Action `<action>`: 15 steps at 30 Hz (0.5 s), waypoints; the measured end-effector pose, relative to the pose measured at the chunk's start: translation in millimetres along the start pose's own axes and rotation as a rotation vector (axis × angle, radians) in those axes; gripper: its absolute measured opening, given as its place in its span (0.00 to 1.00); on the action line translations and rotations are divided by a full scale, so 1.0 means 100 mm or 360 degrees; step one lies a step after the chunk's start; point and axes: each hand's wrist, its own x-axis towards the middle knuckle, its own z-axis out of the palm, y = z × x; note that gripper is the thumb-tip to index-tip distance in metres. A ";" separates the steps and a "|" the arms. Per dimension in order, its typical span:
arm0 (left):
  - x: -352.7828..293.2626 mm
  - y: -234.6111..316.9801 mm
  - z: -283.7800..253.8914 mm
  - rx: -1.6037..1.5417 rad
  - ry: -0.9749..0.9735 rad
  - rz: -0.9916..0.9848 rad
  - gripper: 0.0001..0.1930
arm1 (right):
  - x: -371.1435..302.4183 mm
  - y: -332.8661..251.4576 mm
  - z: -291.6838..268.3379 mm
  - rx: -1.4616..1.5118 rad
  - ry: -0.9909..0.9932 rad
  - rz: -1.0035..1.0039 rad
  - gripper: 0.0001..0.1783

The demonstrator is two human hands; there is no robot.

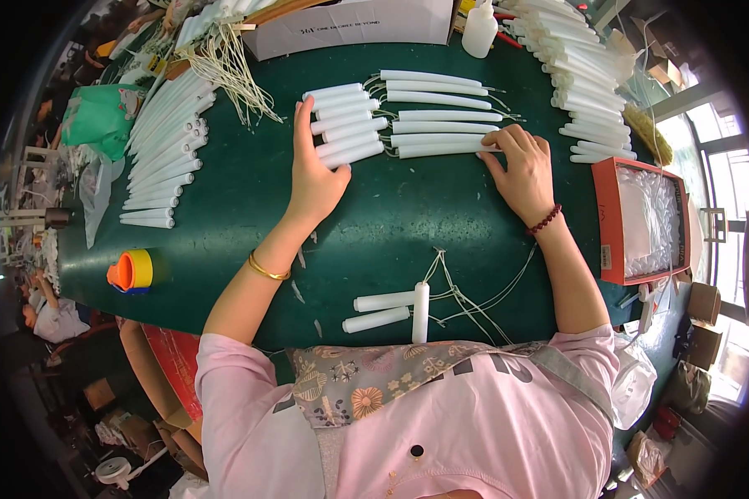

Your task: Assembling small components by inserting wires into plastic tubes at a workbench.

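Several short white tubes (347,114) lie stacked side by side on the green table, each with a thin wire at its right end. My left hand (320,170) rests along their left ends, index finger stretched forward and thumb apart by the nearest tube. To the right, several longer white tubes (441,117) lie in a row, with wires at both ends. My right hand (520,166) pinches the right end of the nearest long white tube between thumb and fingers. Closer to my body lie three short wired tubes (383,300) with pale trailing wires (466,303).
White tubes (171,158) are fanned out at left, and more are piled (587,91) at right. A red box (607,220) holds clear plastic pieces. Tape rolls (139,270), a white bottle (479,32), loose wires (233,71) and a carton (349,29) stand around the table.
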 end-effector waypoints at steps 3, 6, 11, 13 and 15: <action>-0.01 0.21 0.10 0.0346 0.0097 0.0190 0.53 | -0.01 -0.04 -0.13 0.0129 -0.0069 0.0021 0.07; -0.17 0.61 0.04 0.0673 0.0012 0.0703 0.38 | -0.03 -0.33 -0.41 0.0805 -0.0682 0.0275 0.09; -0.71 1.17 0.03 0.0698 -0.0926 0.0308 0.18 | -0.18 -0.68 -0.45 0.0713 -0.1538 0.0028 0.14; -0.88 1.25 0.11 0.0750 -0.0951 0.0313 0.19 | -0.25 -0.78 -0.36 0.0866 -0.1507 0.0103 0.14; -1.02 1.19 0.27 0.0773 -0.0896 0.0336 0.19 | -0.25 -0.77 -0.32 0.1065 -0.1477 0.0163 0.13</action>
